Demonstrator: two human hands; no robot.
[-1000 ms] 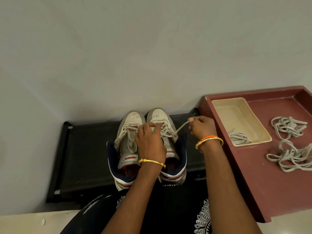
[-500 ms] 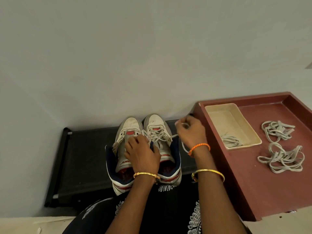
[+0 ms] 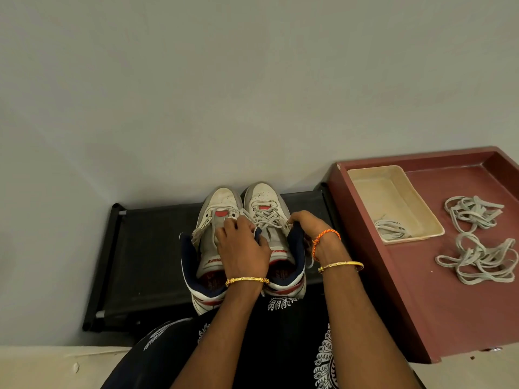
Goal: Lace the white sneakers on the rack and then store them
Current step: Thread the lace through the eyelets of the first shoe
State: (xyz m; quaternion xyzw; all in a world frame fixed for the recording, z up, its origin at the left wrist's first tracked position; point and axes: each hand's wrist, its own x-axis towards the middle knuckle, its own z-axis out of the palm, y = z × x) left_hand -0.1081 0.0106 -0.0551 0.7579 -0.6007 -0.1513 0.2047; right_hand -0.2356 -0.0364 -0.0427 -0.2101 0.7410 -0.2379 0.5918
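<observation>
Hidden: my left hand (image 3: 242, 245) covers the gap between the two white sneakers (image 3: 222, 237) on the black rack (image 3: 146, 248), its fingers curled into their laces; my right hand (image 3: 306, 224) grips the right sneaker's collar, fingertips out of sight. Count: one maroon tray (image 3: 421, 290), one cream dish (image 3: 393, 192) holding one lace bundle (image 3: 390, 228), two loose lace bundles (image 3: 477, 259).

Two white sneakers (image 3: 244, 237) with navy collars, laced, side by side, toes toward wall, on black rack (image 3: 146, 248)
</observation>
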